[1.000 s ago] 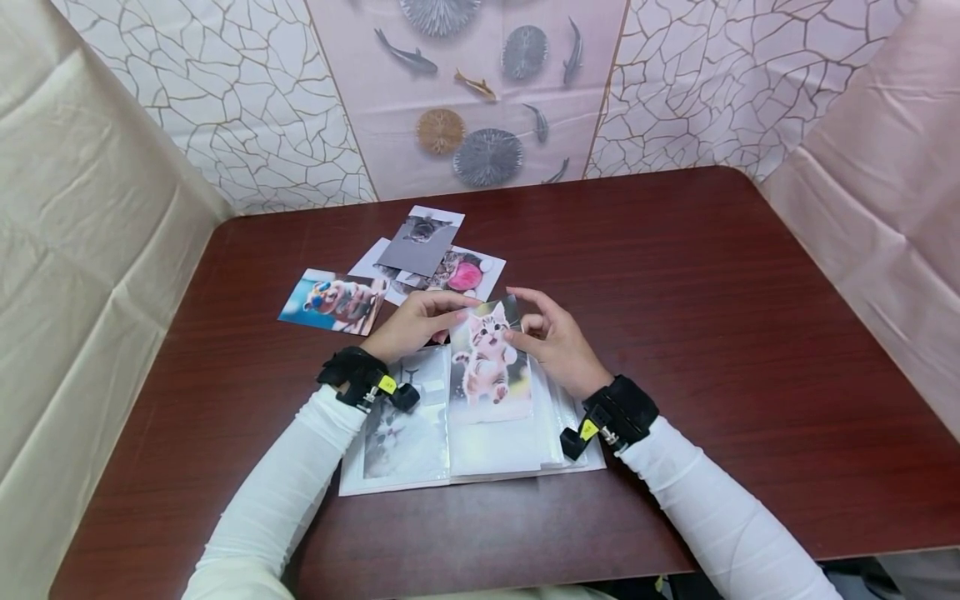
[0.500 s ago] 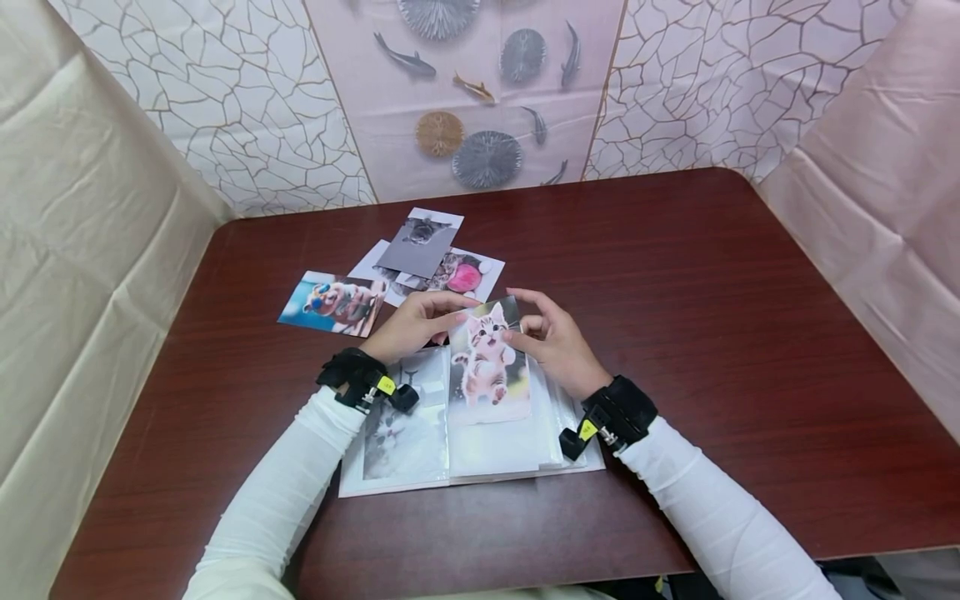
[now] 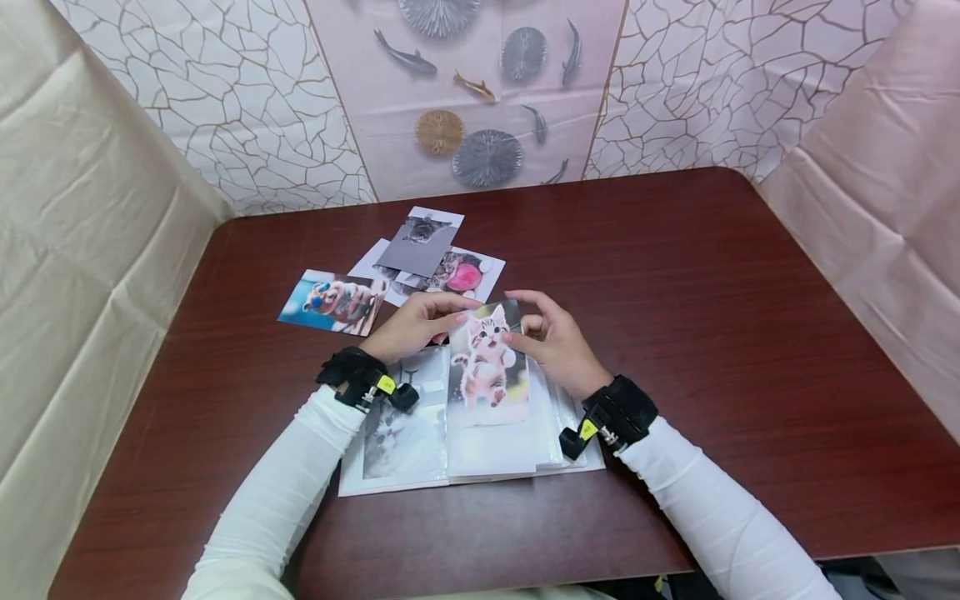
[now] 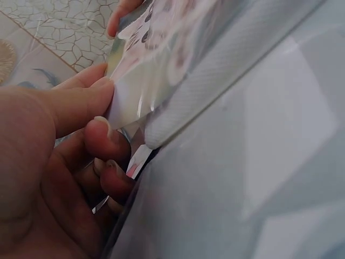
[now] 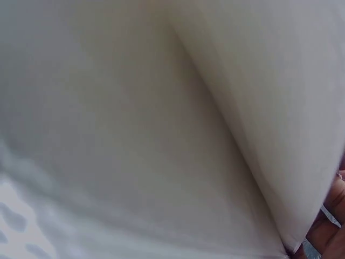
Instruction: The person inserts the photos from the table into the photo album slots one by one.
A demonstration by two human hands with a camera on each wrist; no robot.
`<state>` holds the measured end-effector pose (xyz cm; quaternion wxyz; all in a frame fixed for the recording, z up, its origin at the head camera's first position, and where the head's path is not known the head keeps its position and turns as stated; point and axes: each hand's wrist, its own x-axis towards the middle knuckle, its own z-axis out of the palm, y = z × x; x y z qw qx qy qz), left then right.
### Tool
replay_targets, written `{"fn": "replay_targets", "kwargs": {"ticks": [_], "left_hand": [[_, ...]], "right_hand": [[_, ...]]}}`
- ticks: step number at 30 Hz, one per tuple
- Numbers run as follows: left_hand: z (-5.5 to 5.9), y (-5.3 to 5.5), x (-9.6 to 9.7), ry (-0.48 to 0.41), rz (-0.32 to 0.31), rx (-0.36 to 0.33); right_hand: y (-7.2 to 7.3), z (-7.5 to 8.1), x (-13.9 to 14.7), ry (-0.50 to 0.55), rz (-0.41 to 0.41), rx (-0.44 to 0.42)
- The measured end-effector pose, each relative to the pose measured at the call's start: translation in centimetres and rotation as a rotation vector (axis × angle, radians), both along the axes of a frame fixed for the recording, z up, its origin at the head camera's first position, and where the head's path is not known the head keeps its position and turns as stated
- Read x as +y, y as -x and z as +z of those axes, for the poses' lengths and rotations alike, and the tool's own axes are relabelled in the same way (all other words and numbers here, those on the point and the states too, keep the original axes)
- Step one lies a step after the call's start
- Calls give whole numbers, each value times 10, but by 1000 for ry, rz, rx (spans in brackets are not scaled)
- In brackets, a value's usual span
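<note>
A kitten photo [image 3: 487, 358] lies over the right-hand page of an open photo album [image 3: 491, 458], its lower part inside a clear sleeve. My left hand [image 3: 412, 325] pinches the photo's upper left corner between thumb and forefinger; the left wrist view shows that grip close up on the glossy photo [image 4: 143, 86], with the other fingers curled by the sleeve's edge. At the upper right side, my right hand [image 3: 558, 342] pinches the photo and sleeve, thumb in front. Pale album pages [image 5: 135, 135] fill the right wrist view and hide most of that hand.
Beyond the album, a grey animal photo [image 3: 420, 242] overlaps a photo with a pink ball [image 3: 468, 275]. A blue-backed animal photo [image 3: 330, 302] lies left of them. The brown table [image 3: 712, 333] extends right, with patterned cloth [image 3: 480, 92] behind.
The kitten photo has slid slightly down toward me, deeper into the sleeve. Both hands keep nearly the same place and grip.
</note>
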<state>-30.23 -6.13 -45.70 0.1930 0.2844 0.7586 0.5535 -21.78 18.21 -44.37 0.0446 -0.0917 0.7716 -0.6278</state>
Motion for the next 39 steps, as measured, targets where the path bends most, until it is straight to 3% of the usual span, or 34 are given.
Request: {"fn": "replay_targets", "kwargs": {"ticks": [11, 25, 39], "left_hand": [[3, -1, 1, 16, 8, -37], [0, 1, 1, 6, -47, 6], [1, -2, 1, 28, -59, -38]], "right_hand": [[0, -2, 0, 25, -2, 26], [-1, -2, 1, 26, 7, 33], [-1, -2, 0, 31, -3, 27]]}}
